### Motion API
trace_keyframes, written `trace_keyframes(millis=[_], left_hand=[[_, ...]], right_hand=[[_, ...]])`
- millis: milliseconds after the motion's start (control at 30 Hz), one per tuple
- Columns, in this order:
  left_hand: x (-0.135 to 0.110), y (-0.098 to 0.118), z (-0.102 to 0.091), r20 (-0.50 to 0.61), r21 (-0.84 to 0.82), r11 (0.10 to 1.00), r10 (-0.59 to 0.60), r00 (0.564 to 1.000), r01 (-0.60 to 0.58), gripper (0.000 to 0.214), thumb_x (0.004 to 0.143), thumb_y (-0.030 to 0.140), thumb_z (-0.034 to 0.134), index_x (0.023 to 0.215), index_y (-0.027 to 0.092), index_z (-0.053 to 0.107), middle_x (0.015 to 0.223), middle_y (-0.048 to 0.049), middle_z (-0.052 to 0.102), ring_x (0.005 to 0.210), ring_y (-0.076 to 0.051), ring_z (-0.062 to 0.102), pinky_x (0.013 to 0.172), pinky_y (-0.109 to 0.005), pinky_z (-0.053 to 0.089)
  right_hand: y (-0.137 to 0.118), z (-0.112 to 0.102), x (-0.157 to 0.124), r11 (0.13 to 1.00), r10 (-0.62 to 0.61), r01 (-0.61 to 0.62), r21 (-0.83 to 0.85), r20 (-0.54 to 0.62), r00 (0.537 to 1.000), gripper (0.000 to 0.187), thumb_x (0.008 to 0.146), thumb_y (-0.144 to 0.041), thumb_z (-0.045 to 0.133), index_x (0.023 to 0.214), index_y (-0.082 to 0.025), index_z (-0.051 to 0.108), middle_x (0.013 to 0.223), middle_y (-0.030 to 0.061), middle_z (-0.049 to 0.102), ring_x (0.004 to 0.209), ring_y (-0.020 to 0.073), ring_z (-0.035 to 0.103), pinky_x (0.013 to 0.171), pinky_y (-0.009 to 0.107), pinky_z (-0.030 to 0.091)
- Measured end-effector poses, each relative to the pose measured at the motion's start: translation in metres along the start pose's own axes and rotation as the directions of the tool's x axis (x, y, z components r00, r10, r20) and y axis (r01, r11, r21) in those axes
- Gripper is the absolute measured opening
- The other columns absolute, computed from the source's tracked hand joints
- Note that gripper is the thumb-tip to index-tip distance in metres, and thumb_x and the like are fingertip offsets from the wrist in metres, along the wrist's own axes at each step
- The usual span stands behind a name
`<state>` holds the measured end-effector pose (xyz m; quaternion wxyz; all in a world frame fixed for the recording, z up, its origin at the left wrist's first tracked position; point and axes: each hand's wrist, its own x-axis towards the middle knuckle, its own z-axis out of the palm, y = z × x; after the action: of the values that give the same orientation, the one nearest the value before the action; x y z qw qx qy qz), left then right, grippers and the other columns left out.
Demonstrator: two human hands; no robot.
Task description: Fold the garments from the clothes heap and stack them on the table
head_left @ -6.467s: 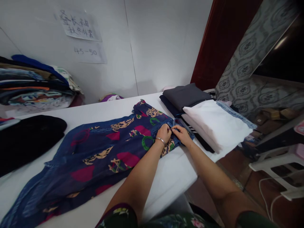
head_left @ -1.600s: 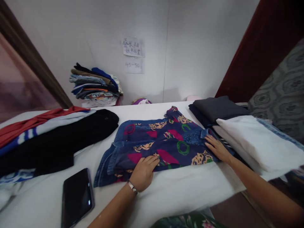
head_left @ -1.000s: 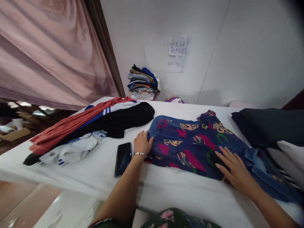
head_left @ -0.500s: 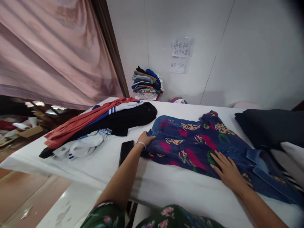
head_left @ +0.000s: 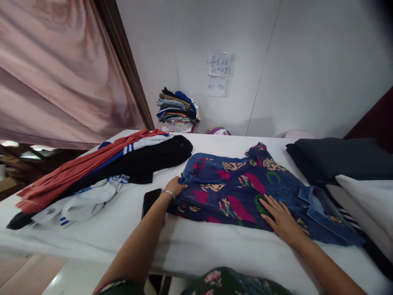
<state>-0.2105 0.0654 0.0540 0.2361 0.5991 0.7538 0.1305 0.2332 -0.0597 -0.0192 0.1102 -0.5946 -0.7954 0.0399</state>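
A patterned denim shirt point(head_left: 227, 186) lies spread on the white-covered table point(head_left: 199, 246), its collar toward the right and its hem toward the left. Its print has magenta patches, green rings and tan shapes. My left hand point(head_left: 174, 188), with a bracelet at the wrist, is closed on the bunched hem corner at the left end. Flat on the front of the shirt, near the collar, rests my right hand point(head_left: 281, 219) with fingers spread. A black phone point(head_left: 150, 200) lies beside my left wrist, partly hidden by the forearm.
Loose garments, among them a red one point(head_left: 92, 162), a black one point(head_left: 147, 159) and a white one point(head_left: 82, 207), lie at the left. A folded clothes stack point(head_left: 177, 108) stands at the back. Dark folded garments point(head_left: 344, 157) and a white garment point(head_left: 365, 196) lie at the right.
The camera has turned slightly right, so everything sits further left in view. Both hands stay at about the same places on the shirt.
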Motion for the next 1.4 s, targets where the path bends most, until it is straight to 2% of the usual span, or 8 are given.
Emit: trace_keyframes(millis=[167, 300, 400, 533, 733, 933, 1133, 1400], left_hand=[[-0.008, 0.004, -0.003, -0.041, 0.164, 0.986, 0.007, 0.999, 0.0, 0.07, 0.075, 0.042, 0.064, 0.134, 0.01, 0.044, 0.125, -0.0211, 0.06, 0.114, -0.033, 0.058, 0.09, -0.04, 0.045], [-0.016, 0.03, 0.001, -0.229, 0.379, 0.9, 0.317, 0.92, -0.215, 0.065, 0.084, 0.043, 0.053, 0.139, 0.011, 0.039, 0.146, -0.0204, 0.04, 0.134, -0.031, 0.038, 0.104, -0.045, 0.036], [-0.009, 0.05, 0.018, -0.106, 0.448, 0.79, 0.512, 0.852, -0.419, 0.06, 0.089, 0.047, 0.043, 0.14, 0.016, 0.04, 0.153, -0.0138, 0.03, 0.142, -0.028, 0.025, 0.113, -0.049, 0.024], [0.013, 0.055, 0.038, 0.123, 0.491, 0.778, 0.383, 0.916, -0.391, 0.07, 0.09, 0.058, 0.032, 0.143, 0.013, 0.037, 0.155, -0.0112, 0.027, 0.143, -0.029, 0.02, 0.115, -0.053, 0.017], [0.029, 0.044, 0.046, 0.137, 0.542, 0.767, 0.323, 0.936, -0.344, 0.075, 0.089, 0.06, 0.025, 0.145, 0.012, 0.035, 0.156, -0.0094, 0.024, 0.144, -0.029, 0.018, 0.115, -0.051, 0.017], [0.028, 0.044, 0.047, 0.118, 0.574, 0.747, 0.331, 0.936, -0.336, 0.072, 0.089, 0.057, 0.027, 0.145, 0.013, 0.035, 0.156, -0.0076, 0.026, 0.144, -0.028, 0.02, 0.114, -0.049, 0.02], [0.026, 0.043, 0.049, 0.087, 0.573, 0.749, 0.349, 0.933, -0.334, 0.07, 0.089, 0.055, 0.03, 0.144, 0.013, 0.037, 0.154, -0.0082, 0.029, 0.143, -0.028, 0.022, 0.113, -0.049, 0.022], [0.026, 0.041, 0.053, 0.064, 0.573, 0.749, 0.364, 0.929, -0.333, 0.068, 0.089, 0.054, 0.03, 0.143, 0.013, 0.039, 0.154, -0.0082, 0.031, 0.142, -0.028, 0.024, 0.112, -0.05, 0.023]], right_hand=[[-0.008, -0.014, 0.011, 0.996, 0.038, -0.041, 0.083, 0.03, 0.999, 0.055, 0.093, -0.054, 0.036, 0.143, -0.03, 0.041, 0.154, 0.0076, 0.027, 0.143, 0.0268, 0.021, 0.112, 0.055, 0.024], [-0.031, -0.028, 0.038, 0.993, -0.016, 0.024, 0.111, -0.072, 0.997, 0.056, 0.094, -0.053, 0.036, 0.145, -0.03, 0.036, 0.157, 0.0063, 0.02, 0.145, 0.0257, 0.014, 0.114, 0.054, 0.019], [-0.047, -0.029, 0.061, 0.991, -0.077, 0.079, 0.104, -0.021, 0.997, 0.059, 0.093, -0.055, 0.036, 0.146, -0.029, 0.033, 0.157, 0.0063, 0.019, 0.145, 0.0263, 0.013, 0.115, 0.054, 0.015], [-0.053, -0.021, 0.074, 0.993, -0.074, 0.059, 0.101, 0.152, 0.986, 0.065, 0.091, -0.06, 0.039, 0.147, -0.029, 0.031, 0.156, 0.0067, 0.022, 0.145, 0.0278, 0.014, 0.114, 0.055, 0.015], [-0.05, -0.024, 0.074, 0.98, -0.063, 0.023, 0.196, 0.2, 0.978, 0.068, 0.09, -0.064, 0.034, 0.148, -0.027, 0.03, 0.157, 0.006, 0.019, 0.145, 0.0257, 0.011, 0.115, 0.051, 0.014], [0.013, -0.042, 0.102, 0.982, 0.142, -0.155, 0.112, 0.113, 0.983, 0.064, 0.092, -0.06, 0.032, 0.146, -0.026, 0.034, 0.157, 0.0089, 0.02, 0.145, 0.0267, 0.012, 0.114, 0.054, 0.013], [0.102, -0.029, 0.102, 0.865, 0.501, -0.495, -0.086, 0.084, 0.861, 0.061, 0.094, -0.053, 0.033, 0.146, -0.02, 0.035, 0.156, 0.0117, 0.023, 0.144, 0.0272, 0.018, 0.113, 0.053, 0.016], [0.104, -0.053, 0.142, 0.882, 0.436, -0.413, 0.226, -0.062, 0.898, 0.045, 0.09, -0.037, 0.046, 0.129, -0.016, 0.055, 0.139, 0.0131, 0.051, 0.13, 0.0235, 0.044, 0.108, 0.035, 0.033]])
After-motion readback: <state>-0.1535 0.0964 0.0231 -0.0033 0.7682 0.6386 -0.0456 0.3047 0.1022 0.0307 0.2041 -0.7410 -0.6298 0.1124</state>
